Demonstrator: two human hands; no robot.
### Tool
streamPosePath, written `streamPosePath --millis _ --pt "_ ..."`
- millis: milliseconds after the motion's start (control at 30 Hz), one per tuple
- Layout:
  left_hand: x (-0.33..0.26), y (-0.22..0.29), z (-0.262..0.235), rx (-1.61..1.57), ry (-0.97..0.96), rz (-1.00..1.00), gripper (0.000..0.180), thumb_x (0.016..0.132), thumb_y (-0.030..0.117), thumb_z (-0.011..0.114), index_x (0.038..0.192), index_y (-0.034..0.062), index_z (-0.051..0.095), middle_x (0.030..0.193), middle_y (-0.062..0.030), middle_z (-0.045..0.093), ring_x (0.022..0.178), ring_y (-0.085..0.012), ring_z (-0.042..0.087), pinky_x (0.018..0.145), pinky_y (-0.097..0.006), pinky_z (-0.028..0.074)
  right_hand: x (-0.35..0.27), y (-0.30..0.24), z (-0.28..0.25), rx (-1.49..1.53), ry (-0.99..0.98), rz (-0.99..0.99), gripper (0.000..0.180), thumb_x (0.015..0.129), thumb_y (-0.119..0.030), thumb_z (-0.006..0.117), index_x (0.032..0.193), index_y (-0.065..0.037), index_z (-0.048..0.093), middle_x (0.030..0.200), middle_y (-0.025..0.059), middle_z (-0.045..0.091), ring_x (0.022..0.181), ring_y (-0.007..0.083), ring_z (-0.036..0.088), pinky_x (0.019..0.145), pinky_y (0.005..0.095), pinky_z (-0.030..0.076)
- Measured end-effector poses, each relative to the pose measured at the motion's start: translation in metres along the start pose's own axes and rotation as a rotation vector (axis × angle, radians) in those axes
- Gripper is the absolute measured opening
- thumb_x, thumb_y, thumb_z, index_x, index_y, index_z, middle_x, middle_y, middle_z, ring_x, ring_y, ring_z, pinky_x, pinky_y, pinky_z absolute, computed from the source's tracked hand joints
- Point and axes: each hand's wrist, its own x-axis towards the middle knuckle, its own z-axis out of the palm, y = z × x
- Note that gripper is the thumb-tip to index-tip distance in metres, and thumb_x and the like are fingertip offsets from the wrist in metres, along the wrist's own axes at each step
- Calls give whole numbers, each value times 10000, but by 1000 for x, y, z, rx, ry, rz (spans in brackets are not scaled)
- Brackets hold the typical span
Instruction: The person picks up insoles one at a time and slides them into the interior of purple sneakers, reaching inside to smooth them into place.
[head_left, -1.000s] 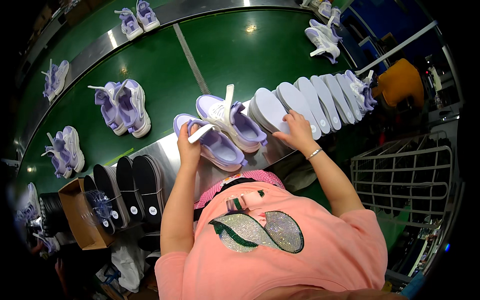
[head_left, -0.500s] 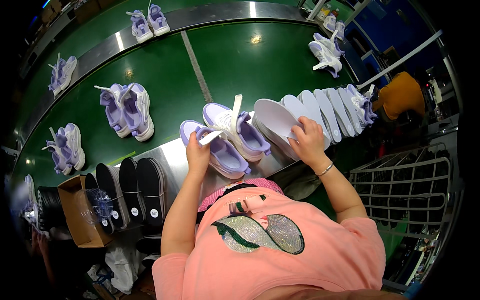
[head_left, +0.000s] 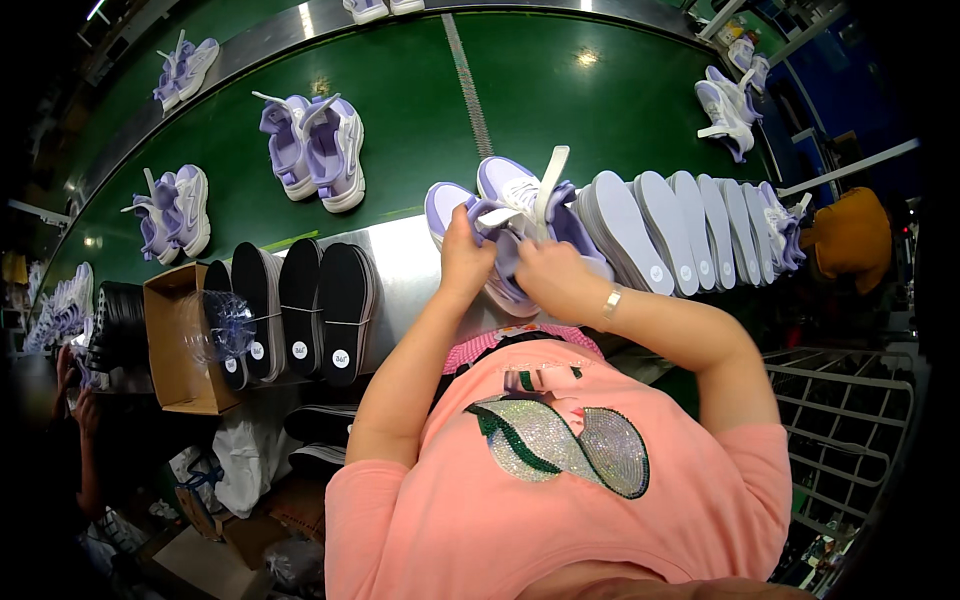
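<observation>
On the metal ledge stands a pair of white-and-lilac sneakers with their tongues pulled up. My left hand [head_left: 466, 258] grips the left sneaker [head_left: 446, 205] at its side, thumb by the opening. My right hand [head_left: 558, 280] is closed over that same opening, its fingertips hidden. A grey insole [head_left: 506, 252], bent and only partly visible, shows between my hands, going into the shoe. The other sneaker [head_left: 511, 186] stands right behind, partly covered by my right hand and forearm. To its right leans a row of grey insoles [head_left: 625, 232] in stacks.
Beyond the ledge lies a green conveyor belt [head_left: 400, 110] bearing several sneaker pairs [head_left: 315, 150]. Banded black insoles [head_left: 345, 310] and an open cardboard box [head_left: 180, 340] with clear plastic are at left. A wire rack [head_left: 840, 420] stands at lower right. Another person's hands [head_left: 82, 400] show far left.
My right hand has left the grey insole stack, moving left to the near sneaker's opening with an insole. My left hand still holds that shoe. The whole view has shifted.
</observation>
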Motion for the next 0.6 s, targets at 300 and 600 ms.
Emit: streamPosePath --millis 300,600 --pt "-3 -20 6 137 107 61 413 629 -18 471 1036 -27 399 880 -240 542 821 -406 519 715 -437 414 -9 -19 24 135 295 133 225 733 -241 548 822 -34 552 814 144 551 741 259 564 633 401 433" --pt "-7 -9 -15 66 69 5 445 618 -3 516 1048 -14 400 933 -224 544 881 -380 528 758 -399 425 13 -15 6 191 74 70 129 705 -168 534 681 -53 587 701 122 569 658 260 574 563 350 460"
